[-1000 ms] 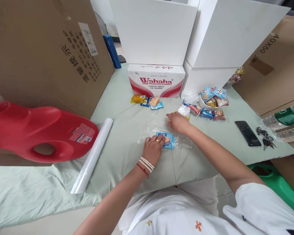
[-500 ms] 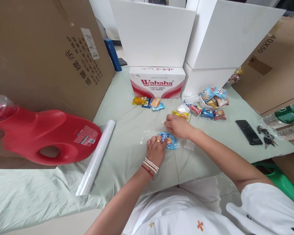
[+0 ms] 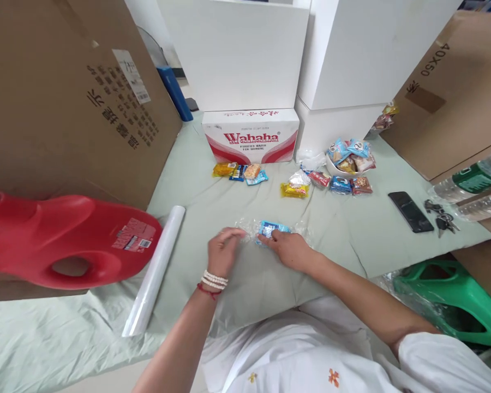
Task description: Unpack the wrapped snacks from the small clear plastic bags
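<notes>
A blue snack packet (image 3: 273, 225) lies on the green-clothed table in front of me, with crinkled clear plastic film (image 3: 249, 225) spread around it. My right hand (image 3: 292, 250) rests over the packet's near side, its fingers holding it down. Left of the packet is my left hand (image 3: 223, 252), wearing white beads and a red cord at the wrist. Its fingers are pinched together at the film's left end. The film is see-through, so its exact edges are hard to make out.
Wrapped snacks (image 3: 294, 190) lie before a Wahaha box (image 3: 251, 136), with a snack-filled bowl (image 3: 331, 166) at right. A film roll (image 3: 155, 270) and red jug (image 3: 106, 224) stand left. A phone (image 3: 410, 212), keys (image 3: 445, 222) and bottles (image 3: 474, 177) lie right.
My left hand has moved off the packet to the film's left end. My right hand has come down from above the packet onto it. The view has shifted slightly.
</notes>
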The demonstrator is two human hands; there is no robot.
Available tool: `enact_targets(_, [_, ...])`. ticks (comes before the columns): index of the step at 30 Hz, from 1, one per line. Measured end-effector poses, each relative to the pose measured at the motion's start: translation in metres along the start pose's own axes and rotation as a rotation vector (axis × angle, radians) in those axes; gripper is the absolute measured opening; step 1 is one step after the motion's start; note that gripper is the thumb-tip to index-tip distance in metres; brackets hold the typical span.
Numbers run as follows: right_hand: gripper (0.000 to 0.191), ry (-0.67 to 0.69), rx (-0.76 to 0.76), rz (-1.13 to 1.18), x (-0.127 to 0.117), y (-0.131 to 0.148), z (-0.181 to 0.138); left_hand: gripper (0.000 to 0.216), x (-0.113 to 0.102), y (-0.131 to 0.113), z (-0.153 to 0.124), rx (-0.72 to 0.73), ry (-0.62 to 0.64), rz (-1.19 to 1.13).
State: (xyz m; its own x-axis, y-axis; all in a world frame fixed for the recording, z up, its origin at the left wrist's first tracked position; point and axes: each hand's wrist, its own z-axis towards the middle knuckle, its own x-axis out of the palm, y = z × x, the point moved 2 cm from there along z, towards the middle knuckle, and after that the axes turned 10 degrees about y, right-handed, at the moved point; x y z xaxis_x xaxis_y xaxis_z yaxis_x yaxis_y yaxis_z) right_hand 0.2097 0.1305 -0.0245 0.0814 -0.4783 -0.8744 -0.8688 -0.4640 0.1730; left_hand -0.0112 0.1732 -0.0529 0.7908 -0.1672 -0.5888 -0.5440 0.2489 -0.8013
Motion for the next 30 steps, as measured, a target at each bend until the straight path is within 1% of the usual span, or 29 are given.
enact_targets(1, [0.068,-0.003,0.001,-0.002,-0.001,0.001,0.000,0.037,-0.005,0.004,0.004,-0.111,-0.134,0.009])
enact_targets(2, [0.069,-0.007,0.001,-0.004,-0.002,0.002,-0.001,0.039,-0.007,0.006,0.008,-0.211,-0.232,0.050])
enact_targets(3, [0.069,-0.011,0.001,-0.002,-0.002,0.002,-0.001,0.040,-0.006,0.006,0.011,-0.288,-0.273,0.110])
enact_targets(4, [0.068,-0.016,0.001,0.002,-0.003,0.002,0.000,0.042,-0.002,0.005,0.015,-0.335,-0.253,0.171])
enact_targets(5, [0.067,-0.020,0.000,0.010,-0.003,0.002,0.000,0.042,0.003,0.003,0.017,-0.350,-0.196,0.216])
enact_targets(7, [0.065,-0.030,-0.018,0.042,-0.003,0.000,0.000,0.030,0.012,-0.002,0.019,-0.317,-0.080,0.245])
enact_targets(9, [0.065,-0.046,-0.072,0.102,0.000,-0.003,0.000,0.017,0.014,-0.006,0.016,-0.273,-0.022,0.203])
enact_targets(12, [0.071,-0.114,-0.196,0.244,0.009,-0.010,-0.003,0.017,0.008,-0.014,0.011,-0.308,-0.007,0.085])
enact_targets(14, [0.075,-0.187,-0.258,0.327,0.016,-0.014,-0.006,0.019,0.005,-0.024,0.009,-0.317,-0.061,0.052])
enact_targets(16, [0.071,-0.258,-0.296,0.371,0.023,-0.017,-0.007,0.013,0.008,-0.038,0.008,-0.254,-0.141,0.085])
enact_targets(17, [0.070,-0.287,-0.310,0.380,0.026,-0.017,-0.007,0.008,0.014,-0.045,0.008,-0.200,-0.157,0.106])
enact_targets(18, [0.068,-0.309,-0.321,0.384,0.028,-0.016,-0.006,0.003,0.022,-0.053,0.007,-0.136,-0.142,0.126])
enact_targets(20, [0.060,-0.346,-0.331,0.395,0.029,-0.016,-0.006,0.011,0.042,-0.066,0.005,-0.004,-0.038,0.173])
enact_targets(22, [0.045,-0.370,-0.342,0.424,0.025,-0.017,-0.009,0.021,0.062,-0.073,0.000,0.097,0.079,0.245])
enact_targets(25, [0.019,-0.337,-0.390,0.540,0.017,-0.024,-0.021,0.031,0.080,-0.076,-0.010,0.177,0.161,0.401])
enact_targets(26, [0.017,-0.332,-0.366,0.594,0.015,-0.027,-0.025,0.034,0.082,-0.076,-0.014,0.191,0.181,0.454])
enact_targets(27, [0.018,-0.358,-0.293,0.644,0.014,-0.032,-0.029,0.037,0.084,-0.075,-0.018,0.199,0.202,0.505])
enact_targets(28, [0.021,-0.417,-0.169,0.673,0.013,-0.037,-0.032,0.040,0.085,-0.075,-0.022,0.200,0.222,0.553])
enact_targets(30, [0.022,-0.570,0.165,0.636,0.016,-0.045,-0.037,0.049,0.086,-0.075,-0.028,0.192,0.250,0.629])
